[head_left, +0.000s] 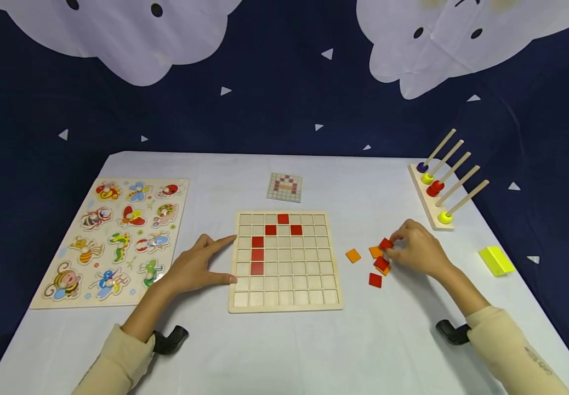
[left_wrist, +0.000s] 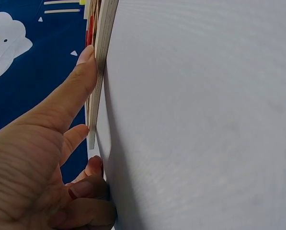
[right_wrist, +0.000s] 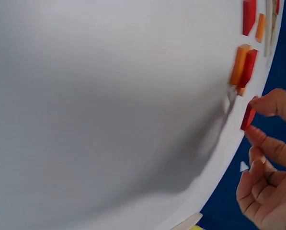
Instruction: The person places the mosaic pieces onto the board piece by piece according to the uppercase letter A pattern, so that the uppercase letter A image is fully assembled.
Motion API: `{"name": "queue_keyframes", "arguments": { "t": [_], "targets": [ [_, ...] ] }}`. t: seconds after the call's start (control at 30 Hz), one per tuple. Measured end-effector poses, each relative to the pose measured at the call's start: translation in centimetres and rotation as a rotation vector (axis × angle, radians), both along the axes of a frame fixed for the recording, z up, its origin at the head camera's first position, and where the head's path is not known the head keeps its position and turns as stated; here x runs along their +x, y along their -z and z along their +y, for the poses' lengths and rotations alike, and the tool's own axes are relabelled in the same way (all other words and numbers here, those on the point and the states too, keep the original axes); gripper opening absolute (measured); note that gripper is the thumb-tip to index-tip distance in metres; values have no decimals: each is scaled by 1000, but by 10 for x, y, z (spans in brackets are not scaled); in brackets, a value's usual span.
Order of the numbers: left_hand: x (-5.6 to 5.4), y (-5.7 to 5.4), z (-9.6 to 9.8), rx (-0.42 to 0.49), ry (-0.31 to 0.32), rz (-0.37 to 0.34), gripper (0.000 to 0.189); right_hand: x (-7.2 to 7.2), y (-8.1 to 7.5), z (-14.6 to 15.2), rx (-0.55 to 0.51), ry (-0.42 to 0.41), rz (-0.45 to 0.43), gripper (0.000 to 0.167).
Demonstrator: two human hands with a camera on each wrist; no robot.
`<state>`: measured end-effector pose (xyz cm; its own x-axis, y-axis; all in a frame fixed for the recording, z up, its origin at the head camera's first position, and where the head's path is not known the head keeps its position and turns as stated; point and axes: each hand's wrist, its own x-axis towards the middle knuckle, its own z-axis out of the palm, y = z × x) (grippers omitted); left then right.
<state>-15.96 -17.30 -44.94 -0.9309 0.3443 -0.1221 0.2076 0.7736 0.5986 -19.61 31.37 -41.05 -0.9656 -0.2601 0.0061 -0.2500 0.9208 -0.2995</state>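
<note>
A square wooden grid board [head_left: 284, 308] lies at mid-table, with several red tiles [head_left: 257, 254] set in its upper and left cells. My left hand [head_left: 197, 265] touches the board's left edge with a straight index finger and thumb, the other fingers curled under; in the left wrist view the thumb [left_wrist: 68, 98] lies along the board's side [left_wrist: 102, 52]. To the right of the board, my right hand [head_left: 420, 248] pinches a red tile [right_wrist: 248, 116] between thumb and fingertip. Loose orange tiles [head_left: 353, 255] and red tiles [head_left: 375, 280] lie beside that hand, some overlapping.
Behind the board lies a small pattern card [head_left: 284, 187]. An insect puzzle board [head_left: 181, 211] is at left. At right stand a peg rack [head_left: 431, 204] with coloured beads and a yellow block [head_left: 496, 261]. A dark cloud-patterned cloth [head_left: 284, 115] hangs behind.
</note>
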Motion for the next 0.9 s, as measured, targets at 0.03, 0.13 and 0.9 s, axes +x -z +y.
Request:
{"name": "queue_keyframes", "arguments": {
  "t": [0.03,0.13,0.9],
  "targets": [
    [0,0,0,0,0,0,95,-1,-2,-4,-11,-13,3,25],
    [0,-1,0,-7,-4,0,95,-6,-6,-21,-40,-69,13,23],
    [0,1,0,-2,-3,-7,95,-34,2,-135,-32,-467,43,14]
  ]
}}
